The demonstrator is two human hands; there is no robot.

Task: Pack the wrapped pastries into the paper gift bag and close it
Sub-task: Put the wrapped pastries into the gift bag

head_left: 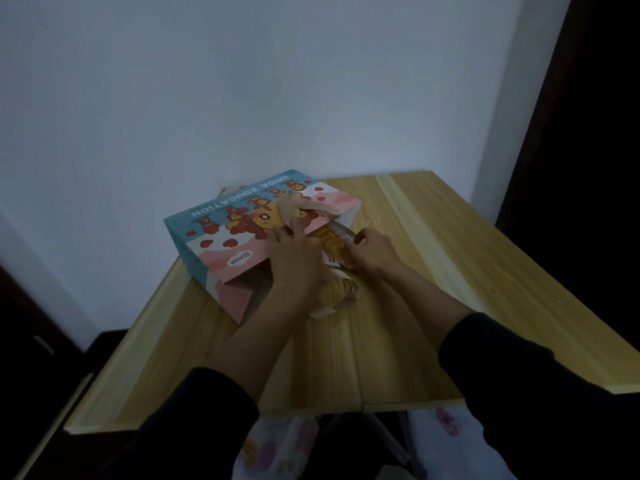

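Pastry (334,244) half inside bag (242,230), right hand (372,252) gripping it

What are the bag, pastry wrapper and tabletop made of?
Gift bag: printed paper, smooth, with crisp folded edges. Pastry wrapper: probably clear plastic film, as the golden pastry shows through. Tabletop: light wood or wood-look laminate, grain lines visible; cannot tell which.
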